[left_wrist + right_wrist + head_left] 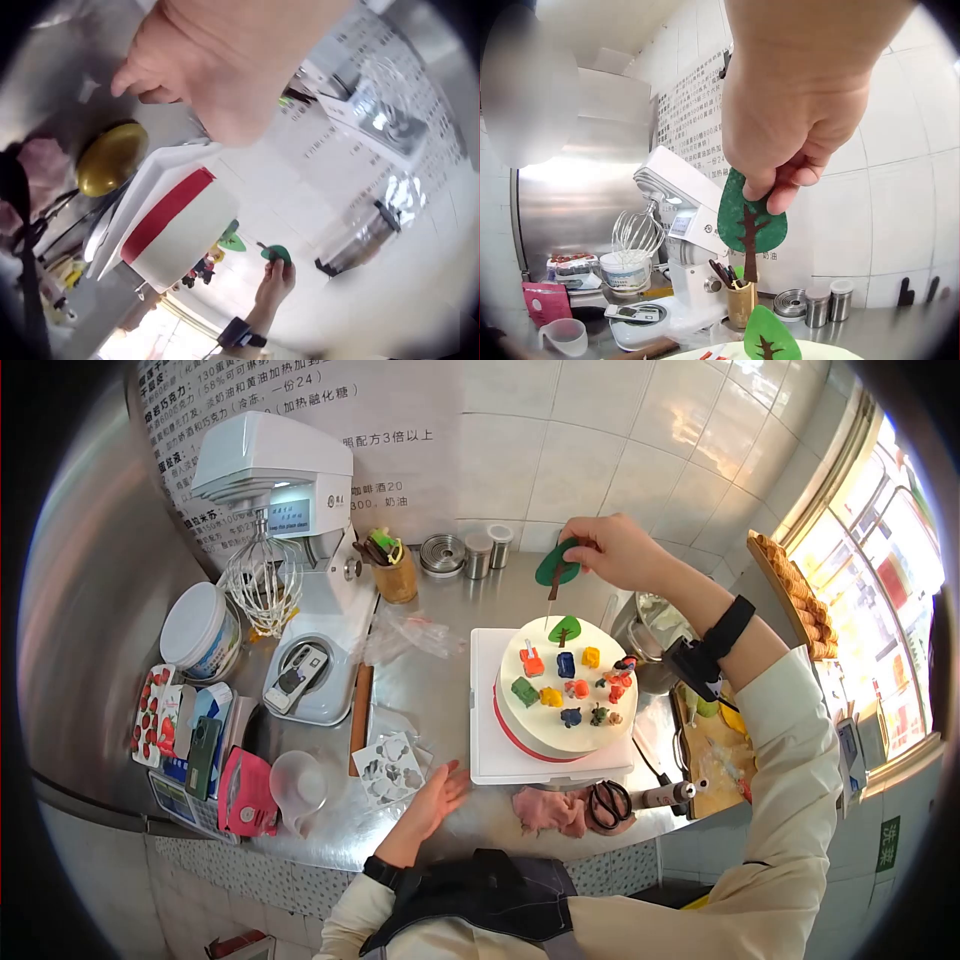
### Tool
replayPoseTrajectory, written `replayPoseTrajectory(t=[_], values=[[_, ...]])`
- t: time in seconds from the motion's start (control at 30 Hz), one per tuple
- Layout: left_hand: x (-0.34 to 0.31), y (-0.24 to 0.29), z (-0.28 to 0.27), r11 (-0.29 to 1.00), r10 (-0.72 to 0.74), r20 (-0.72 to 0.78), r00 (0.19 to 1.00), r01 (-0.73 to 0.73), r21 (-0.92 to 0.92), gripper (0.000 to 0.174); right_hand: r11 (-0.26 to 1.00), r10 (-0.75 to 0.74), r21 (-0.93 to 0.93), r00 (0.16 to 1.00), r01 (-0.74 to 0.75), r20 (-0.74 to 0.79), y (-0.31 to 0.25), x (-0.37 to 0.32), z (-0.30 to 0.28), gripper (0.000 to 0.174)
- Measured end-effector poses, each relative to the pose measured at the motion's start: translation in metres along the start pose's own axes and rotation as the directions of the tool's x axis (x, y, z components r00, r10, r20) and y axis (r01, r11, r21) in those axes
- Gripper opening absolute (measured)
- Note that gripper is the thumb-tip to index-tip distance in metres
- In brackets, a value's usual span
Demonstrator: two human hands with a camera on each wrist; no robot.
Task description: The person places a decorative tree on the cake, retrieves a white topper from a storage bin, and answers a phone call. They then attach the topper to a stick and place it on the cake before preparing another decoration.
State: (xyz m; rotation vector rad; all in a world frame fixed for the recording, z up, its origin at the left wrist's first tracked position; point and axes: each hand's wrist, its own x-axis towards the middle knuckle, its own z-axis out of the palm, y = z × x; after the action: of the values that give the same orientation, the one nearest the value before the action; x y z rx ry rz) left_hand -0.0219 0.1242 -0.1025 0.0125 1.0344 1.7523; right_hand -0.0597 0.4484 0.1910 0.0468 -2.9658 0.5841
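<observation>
My right hand pinches a dark green felt tree topper by its leafy top, its brown trunk pointing down on a thin stick. It hangs above the back edge of a white round cake. A lighter green tree topper stands in the cake near that edge. Several small coloured figures sit on the cake's top, and a red band runs round its base. My left hand is held near the counter's front, fingers extended and holding nothing, left of the white cake board.
A stand mixer with a whisk stands at the back left. By the left hand lies a white mould sheet. Scissors and a pink cloth lie before the cake; a metal bowl stands to its right.
</observation>
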Motion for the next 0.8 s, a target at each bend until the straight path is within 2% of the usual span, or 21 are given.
replayPoseTrajectory(t=[0.03,0.1,0.33,0.4,0.53,0.63,0.7,0.8], values=[[0.003,-0.003,0.001,1.000,0.000,-0.004,1.000,0.000,-0.003,0.058,1.000,-0.003,0.002,1.000,0.003,0.003,0.001,0.001,0.002,0.011],[0.010,-0.005,0.006,0.997,0.027,0.108,0.994,-0.019,-0.079,0.058,0.999,0.026,0.037,0.999,-0.027,0.022,0.001,0.000,0.006,0.011],[0.017,0.006,0.018,0.988,0.106,0.133,0.985,-0.089,-0.130,0.058,0.998,-0.052,-0.015,0.998,0.053,0.026,0.006,0.001,0.020,0.008],[0.018,0.009,0.018,0.985,0.128,0.210,0.969,-0.099,-0.145,0.059,0.999,-0.032,-0.017,0.996,0.034,0.077,0.003,0.001,0.022,0.009],[0.020,0.009,0.016,0.985,0.131,0.216,0.968,-0.101,-0.143,0.058,1.000,-0.014,-0.010,0.991,0.015,0.131,0.004,0.002,0.030,0.009],[0.021,0.009,0.016,0.984,0.134,0.214,0.968,-0.105,-0.143,0.056,0.998,-0.062,0.005,0.985,0.062,0.161,0.004,0.002,0.036,0.011],[0.021,0.011,0.017,0.987,0.121,0.191,0.974,-0.099,-0.124,0.055,0.999,-0.016,-0.038,0.970,0.026,0.243,0.000,0.002,0.037,0.014],[0.022,0.012,0.015,0.987,0.118,0.182,0.976,-0.096,-0.128,0.055,0.994,-0.012,-0.104,0.968,0.039,0.250,0.006,0.005,0.043,0.015]])
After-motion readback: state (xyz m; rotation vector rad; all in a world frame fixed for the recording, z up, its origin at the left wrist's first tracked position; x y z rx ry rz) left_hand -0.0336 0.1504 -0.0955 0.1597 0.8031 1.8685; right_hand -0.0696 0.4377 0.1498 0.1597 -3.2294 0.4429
